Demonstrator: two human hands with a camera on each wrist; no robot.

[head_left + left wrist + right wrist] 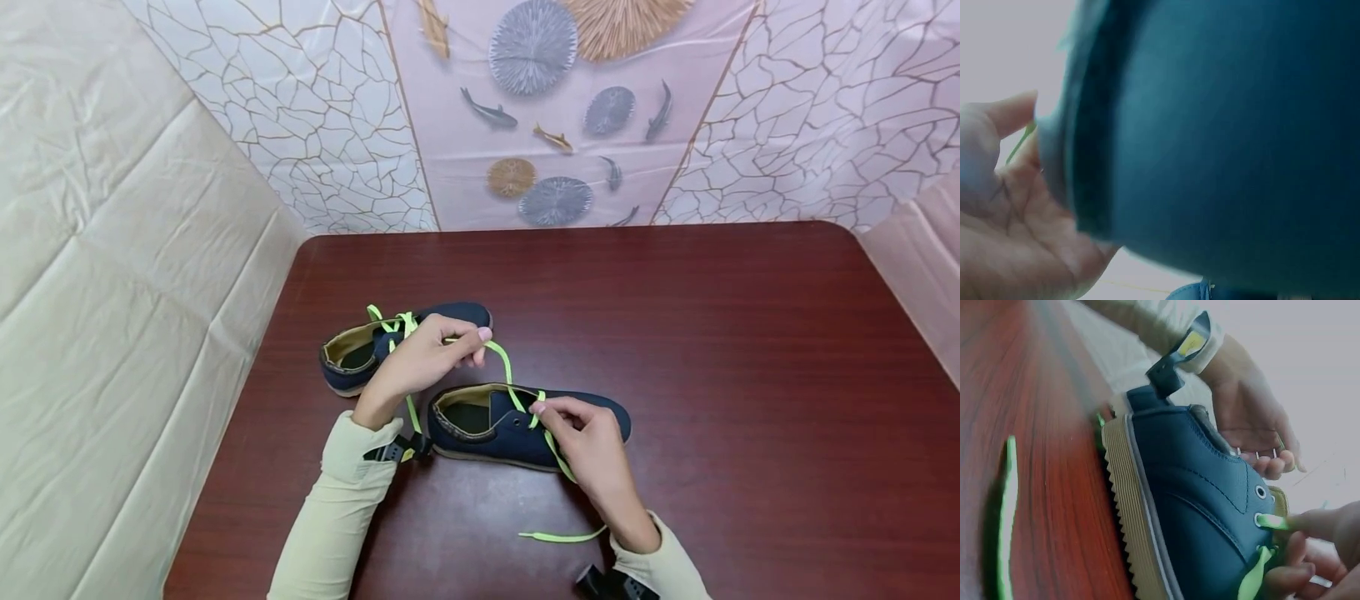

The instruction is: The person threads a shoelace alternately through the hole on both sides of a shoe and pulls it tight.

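A navy shoe (517, 440) lies on its sole, toe to the right, partly threaded with a neon-green lace (504, 358). Above its tongue, my left hand (420, 360) pinches one length of that lace between thumb and fingers. My right hand (592, 454) pinches the lace beside the eyelets. In the right wrist view, a lace strand (1270, 521) runs from an eyelet to the right hand's fingertips; the eyelet (1261, 492) above it has no lace. Blurred navy material (1241, 137) fills most of the left wrist view, hiding part of the left hand (1029, 231).
Behind the left hand sits a second navy shoe (459, 313) with green lacing. A loose lace end (562, 537) lies on the brown table (750, 375) near the right wrist. Each wrist carries a strapped camera. Patterned cloth (540, 125) hangs behind the table.
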